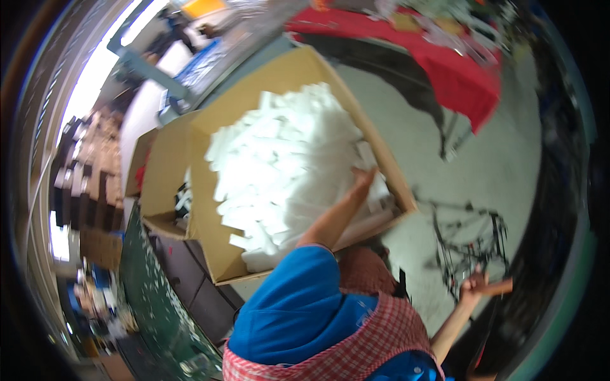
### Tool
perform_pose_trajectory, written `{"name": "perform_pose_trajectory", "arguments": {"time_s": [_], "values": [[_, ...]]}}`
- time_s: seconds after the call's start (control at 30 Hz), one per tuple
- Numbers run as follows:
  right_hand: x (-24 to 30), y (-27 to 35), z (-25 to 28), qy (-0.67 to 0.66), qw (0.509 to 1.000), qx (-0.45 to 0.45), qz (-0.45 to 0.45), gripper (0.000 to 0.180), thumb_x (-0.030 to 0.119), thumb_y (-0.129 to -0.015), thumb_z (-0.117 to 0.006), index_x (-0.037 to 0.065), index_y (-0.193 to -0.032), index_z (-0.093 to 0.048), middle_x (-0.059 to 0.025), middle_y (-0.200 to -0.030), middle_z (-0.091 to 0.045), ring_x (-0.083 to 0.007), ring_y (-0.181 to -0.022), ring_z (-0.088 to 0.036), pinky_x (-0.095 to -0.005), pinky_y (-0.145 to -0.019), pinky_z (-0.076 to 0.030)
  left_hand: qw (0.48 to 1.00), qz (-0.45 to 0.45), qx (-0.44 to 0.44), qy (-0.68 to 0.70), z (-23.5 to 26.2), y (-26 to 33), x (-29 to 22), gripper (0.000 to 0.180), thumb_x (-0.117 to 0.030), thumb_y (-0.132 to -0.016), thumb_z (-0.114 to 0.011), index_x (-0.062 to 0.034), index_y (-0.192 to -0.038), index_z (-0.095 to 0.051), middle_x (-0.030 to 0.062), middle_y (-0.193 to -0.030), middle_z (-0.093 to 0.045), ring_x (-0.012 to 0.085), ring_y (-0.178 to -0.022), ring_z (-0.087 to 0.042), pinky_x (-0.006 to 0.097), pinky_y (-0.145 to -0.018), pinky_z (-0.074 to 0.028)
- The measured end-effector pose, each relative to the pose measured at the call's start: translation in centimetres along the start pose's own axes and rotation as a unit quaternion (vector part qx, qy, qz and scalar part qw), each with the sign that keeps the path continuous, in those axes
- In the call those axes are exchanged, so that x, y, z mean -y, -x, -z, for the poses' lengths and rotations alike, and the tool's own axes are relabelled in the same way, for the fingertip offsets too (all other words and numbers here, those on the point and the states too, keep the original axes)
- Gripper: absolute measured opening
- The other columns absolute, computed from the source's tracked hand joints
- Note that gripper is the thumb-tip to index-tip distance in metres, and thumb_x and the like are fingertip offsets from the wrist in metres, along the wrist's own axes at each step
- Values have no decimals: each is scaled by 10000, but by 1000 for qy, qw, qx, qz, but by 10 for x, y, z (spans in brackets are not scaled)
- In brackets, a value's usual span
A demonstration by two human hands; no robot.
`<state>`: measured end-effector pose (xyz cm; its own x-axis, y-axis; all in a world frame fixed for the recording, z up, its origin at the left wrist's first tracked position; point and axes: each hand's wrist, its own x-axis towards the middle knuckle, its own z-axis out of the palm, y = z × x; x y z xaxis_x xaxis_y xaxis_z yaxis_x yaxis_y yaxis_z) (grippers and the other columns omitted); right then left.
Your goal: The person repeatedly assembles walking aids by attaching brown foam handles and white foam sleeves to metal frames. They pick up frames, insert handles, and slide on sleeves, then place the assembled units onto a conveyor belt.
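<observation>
In a carton, left hand against white pieces, grip unclear, right hand holding brown bar

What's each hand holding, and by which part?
Right hand: a brown strip, by one end. Left hand, at the white pieces: can't tell if it grips any.

I can read no lettering or number from here, on the large cardboard box or around it.
</observation>
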<state>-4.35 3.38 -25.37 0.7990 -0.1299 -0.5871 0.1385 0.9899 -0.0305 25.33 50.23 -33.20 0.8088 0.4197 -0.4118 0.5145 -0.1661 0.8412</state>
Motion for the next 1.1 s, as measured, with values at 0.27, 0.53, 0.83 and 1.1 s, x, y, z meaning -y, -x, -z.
{"name": "perform_pose_trajectory", "arguments": {"time_s": [0.27, 0.53, 0.83, 1.1], "values": [[7, -37, 139, 181, 977, 48, 101, 454, 488, -950, -486, 65, -1074, -593, -24, -929, -676, -122, -723, -635, -269, -500, -482, 862, -498, 39, 87, 93, 125, -197, 823, -139, -696, -766, -79, -1351, -271, 122, -1159, -496, 236, -1018, -546, 380, -852, -475], [-129, 111, -198, 628, 675, 172, 347, 608, 444, -984, -337, 78, -1468, -295, -141, -1385, -442, -208, -995, -569, -216, -506, -447, 609, -657, 397, -198, 43, 292, -235, 895, -300, -609, -729, -101, -1369, -299, 220, -1050, -537, 410, -937, -577, 469, -758, -495], [-77, 202, -193, 599, 726, 47, 335, 819, 135, -711, -694, 68, -1447, -343, -110, -1271, -525, -211, -1120, -535, -330, -913, -460, 509, -525, 656, -188, -42, 368, -235, 944, -200, -663, -751, -42, -1436, -232, 234, -1240, -485, 378, -1150, -508, 431, -938, -423], [-34, 349, -82, 568, 617, -166, 519, 478, 102, -835, -635, 61, -1302, -541, -138, -1121, -615, -233, -1002, -599, -330, -864, -476, 381, -394, 780, -304, -108, 541, -169, 1124, -184, -620, -826, -17, -1487, -130, 207, -1301, -485, 303, -1186, -515, 381, -982, -423]]}}
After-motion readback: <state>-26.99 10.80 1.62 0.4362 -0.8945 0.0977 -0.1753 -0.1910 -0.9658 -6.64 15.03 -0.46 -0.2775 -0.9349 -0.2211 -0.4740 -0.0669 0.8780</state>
